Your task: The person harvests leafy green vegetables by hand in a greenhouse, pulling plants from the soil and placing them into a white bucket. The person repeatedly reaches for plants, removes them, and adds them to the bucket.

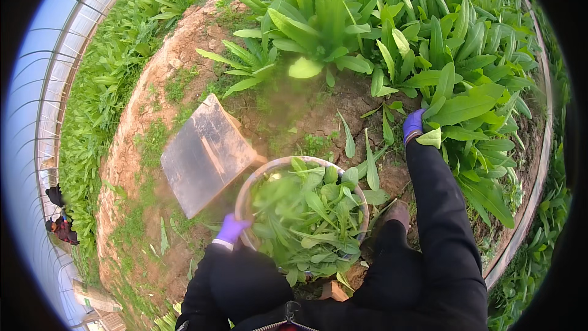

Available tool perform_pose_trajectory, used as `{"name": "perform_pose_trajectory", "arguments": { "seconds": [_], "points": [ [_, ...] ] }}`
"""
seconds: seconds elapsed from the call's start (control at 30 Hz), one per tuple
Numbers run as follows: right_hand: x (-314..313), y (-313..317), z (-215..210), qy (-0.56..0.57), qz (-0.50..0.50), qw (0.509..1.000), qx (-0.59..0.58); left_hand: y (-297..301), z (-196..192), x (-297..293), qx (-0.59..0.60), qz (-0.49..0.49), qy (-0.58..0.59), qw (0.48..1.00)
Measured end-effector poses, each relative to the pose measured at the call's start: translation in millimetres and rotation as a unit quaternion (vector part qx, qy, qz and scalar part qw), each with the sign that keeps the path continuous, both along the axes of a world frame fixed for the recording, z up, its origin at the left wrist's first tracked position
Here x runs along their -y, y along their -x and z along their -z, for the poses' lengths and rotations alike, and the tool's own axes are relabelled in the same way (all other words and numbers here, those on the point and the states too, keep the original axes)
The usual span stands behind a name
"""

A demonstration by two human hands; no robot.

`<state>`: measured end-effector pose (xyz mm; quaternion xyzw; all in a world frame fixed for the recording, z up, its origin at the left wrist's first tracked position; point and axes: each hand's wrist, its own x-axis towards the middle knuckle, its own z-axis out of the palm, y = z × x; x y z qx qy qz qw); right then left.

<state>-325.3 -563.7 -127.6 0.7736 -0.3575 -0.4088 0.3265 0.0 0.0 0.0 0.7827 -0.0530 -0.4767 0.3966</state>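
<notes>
I'm watching two purple-gloved hands working apart; the right hand point(414, 124) is sitting low among the stems of a leafy plant point(468, 110), whose broad leaves are spreading above and to the right of it; those leaves are covering its fingers, so I'm not able to tell how far it is closing or whether it has hold of a stem; the left hand point(233, 229) is touching the near-left rim of a round tub point(242, 201), and blur is hiding its fingers, so I'm not calling that a firm grip; cut leaves point(315, 208) are heaping inside the tub, just right of that hand.

For doing this well, I'm favouring fingers gathering the stems close to the soil, the wrist staying clear of neighbouring leaves, and the left hand steadying the tub without tipping it; I'm also judging these leaves tender and easily bruised.

Now I'm counting: one tub; one dark square board point(208, 156), lying tilted just beyond the left hand; one boot point(398, 214) showing, nearer the body than the right hand; at least two long loose leaves point(372, 170) lying on soil left of the right hand; the tub's leaves are overlapping too much for counting.
</notes>
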Motion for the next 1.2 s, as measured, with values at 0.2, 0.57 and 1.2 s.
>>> {"name": "perform_pose_trajectory", "arguments": {
  "seconds": [0.2, 0.57, 1.2],
  "points": [
    [12, 1, -1, -0.087, 0.032, 0.995, 0.029, 7, -30, 123, -0.113, 0.030, 0.227, 0.967],
    [23, -2, -54, -0.174, 0.257, 0.922, 0.233, 19, -30, 123, -0.170, 0.169, 0.077, 0.968],
    [-30, 15, -308, -0.394, 0.154, 0.721, 0.548, 15, -126, 134, 0.105, 0.429, 0.056, 0.895]
  ]
}}
